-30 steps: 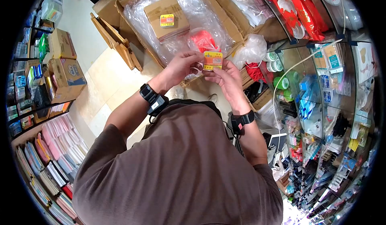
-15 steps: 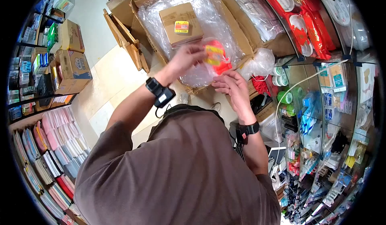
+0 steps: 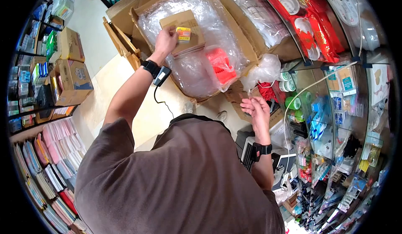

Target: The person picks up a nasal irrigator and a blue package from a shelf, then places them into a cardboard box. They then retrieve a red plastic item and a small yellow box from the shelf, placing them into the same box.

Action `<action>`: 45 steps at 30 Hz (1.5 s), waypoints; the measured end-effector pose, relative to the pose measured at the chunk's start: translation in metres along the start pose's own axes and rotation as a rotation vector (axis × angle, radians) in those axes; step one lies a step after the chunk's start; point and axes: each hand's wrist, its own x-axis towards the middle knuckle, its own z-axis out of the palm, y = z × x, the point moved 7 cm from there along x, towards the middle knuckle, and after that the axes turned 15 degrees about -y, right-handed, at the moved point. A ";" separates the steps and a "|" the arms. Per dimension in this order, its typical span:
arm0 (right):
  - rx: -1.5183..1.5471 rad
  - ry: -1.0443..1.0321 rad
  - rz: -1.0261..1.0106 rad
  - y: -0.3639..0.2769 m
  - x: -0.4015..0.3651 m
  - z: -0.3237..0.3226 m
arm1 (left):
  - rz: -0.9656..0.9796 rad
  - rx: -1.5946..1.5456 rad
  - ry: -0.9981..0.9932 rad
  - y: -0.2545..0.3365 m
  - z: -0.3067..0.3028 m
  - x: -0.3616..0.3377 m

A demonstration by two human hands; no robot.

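Observation:
My left hand [image 3: 166,42] is closed on the edge of a small yellow-and-red packet [image 3: 183,34]. It holds the packet over a flat stack of brown cardboard [image 3: 195,24], which lies on clear plastic wrap [image 3: 167,14] in a large open carton [image 3: 136,21]. Whether another such packet lies beneath it is hidden. To the right of the stack, a bright red item [image 3: 222,65] sits among the plastic. My right hand [image 3: 257,110] is outside the carton, below its right corner, with fingers slightly bent and apart and nothing clearly visible in them.
A bunched clear plastic bag [image 3: 267,69] and red cord [image 3: 268,91] are beside the carton's right corner. Glass shelves [image 3: 331,121] packed with goods line the right side. On the left stand cardboard boxes [image 3: 73,79] and racks of paper goods [image 3: 58,146]. A wooden frame [image 3: 121,46] leans by the carton.
My left hand has carried the yellow-and-red packet leftward, from above the red item to the cardboard stack. My right hand has moved down and right, away from the carton.

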 end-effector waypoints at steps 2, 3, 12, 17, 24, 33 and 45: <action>0.033 0.015 -0.024 0.004 -0.008 -0.015 | 0.026 0.114 0.026 0.017 -0.004 -0.004; 0.040 0.038 -0.034 0.004 -0.013 -0.021 | 0.078 0.161 0.032 0.025 -0.004 -0.007; 0.037 0.283 -0.021 -0.009 -0.061 -0.110 | 0.109 -0.229 -0.196 -0.031 0.019 0.022; -0.177 0.458 -0.059 -0.030 -0.082 -0.227 | 0.063 -0.211 -0.206 -0.040 0.016 0.024; -1.159 0.827 -0.039 -0.124 -0.098 -0.376 | 0.160 -0.122 0.046 0.047 0.004 -0.062; -1.615 0.718 0.449 -0.152 -0.053 -0.436 | -0.083 -0.665 -0.296 0.120 0.113 -0.178; -1.733 0.926 0.356 -0.134 -0.016 -0.502 | -0.121 -0.665 -0.310 0.138 0.145 -0.236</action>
